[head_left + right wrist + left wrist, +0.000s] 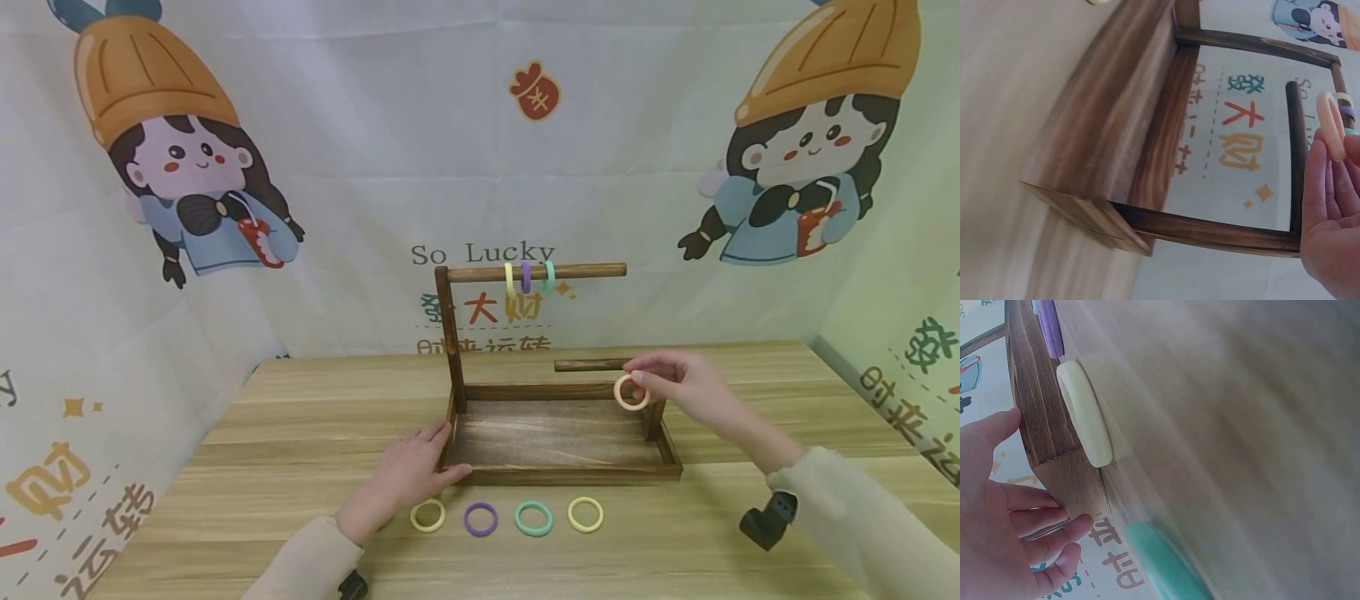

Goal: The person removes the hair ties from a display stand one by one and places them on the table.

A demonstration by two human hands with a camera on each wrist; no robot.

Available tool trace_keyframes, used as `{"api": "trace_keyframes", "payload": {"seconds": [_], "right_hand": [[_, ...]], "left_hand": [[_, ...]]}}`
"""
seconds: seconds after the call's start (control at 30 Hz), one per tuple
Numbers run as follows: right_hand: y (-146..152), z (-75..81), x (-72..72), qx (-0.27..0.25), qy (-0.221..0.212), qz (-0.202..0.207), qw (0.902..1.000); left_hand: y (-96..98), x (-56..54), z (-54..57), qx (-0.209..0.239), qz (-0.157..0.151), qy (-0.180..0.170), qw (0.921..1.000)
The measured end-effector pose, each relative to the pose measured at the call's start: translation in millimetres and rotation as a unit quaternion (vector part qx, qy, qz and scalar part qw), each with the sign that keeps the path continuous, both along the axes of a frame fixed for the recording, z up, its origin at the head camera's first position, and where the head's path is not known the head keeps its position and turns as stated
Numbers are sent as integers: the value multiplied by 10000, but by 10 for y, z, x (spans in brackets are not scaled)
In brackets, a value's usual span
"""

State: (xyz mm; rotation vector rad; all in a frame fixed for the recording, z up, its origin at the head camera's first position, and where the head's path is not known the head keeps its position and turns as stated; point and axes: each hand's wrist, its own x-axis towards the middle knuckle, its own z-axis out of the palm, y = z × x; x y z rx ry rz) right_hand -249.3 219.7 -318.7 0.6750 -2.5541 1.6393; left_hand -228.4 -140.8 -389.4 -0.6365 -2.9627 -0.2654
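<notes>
My right hand [678, 385] pinches a peach ring [632, 407] between thumb and fingers, just in front of the lower bar [585, 365] of a dark wooden stand. In the right wrist view the ring [1332, 130] shows nearly edge-on at the fingertips. My left hand [408, 468] rests on the front left corner of the stand's tray [570, 476], thumb and fingers spread. The left wrist view shows its fingers [1054, 547] against the wood. A yellow ring [510, 281], a purple ring [526, 282] and a green ring [550, 279] hang on the upper bar [592, 271].
On the wooden table [300, 467], before the tray, lie a yellow ring [427, 531], a purple ring [481, 534], a green ring [533, 533] and another yellow ring [586, 531]. A teal ring [1163, 562] shows in the left wrist view. Behind hangs a printed cloth [360, 167].
</notes>
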Motion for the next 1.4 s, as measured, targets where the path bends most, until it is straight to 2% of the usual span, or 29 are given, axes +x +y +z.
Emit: {"api": "trace_keyframes", "payload": {"seconds": [0.2, 0.43, 0.9, 0.97, 1.2, 1.4], "right_hand": [[-7, -116, 82, 45, -87, 186, 9998], [13, -256, 159, 167, -441, 394, 9981], [47, -516, 292, 449, -573, 893, 9933], [44, -546, 313, 499, -504, 951, 9929], [-1, -661, 371, 1091, 392, 1121, 9869], [-29, -732, 414, 1336, 442, 1236, 9823]], "left_hand": [[3, -7, -13, 38, 5, 25, 10000], [1, -5, -5, 19, -7, 45, 10000], [0, 1, 6, 30, -10, 27, 10000], [1, 5, 8, 15, 2, 13, 10000], [1, 15, 23, 20, -8, -11, 10000], [2, 15, 17, 2, -9, -24, 10000]]}}
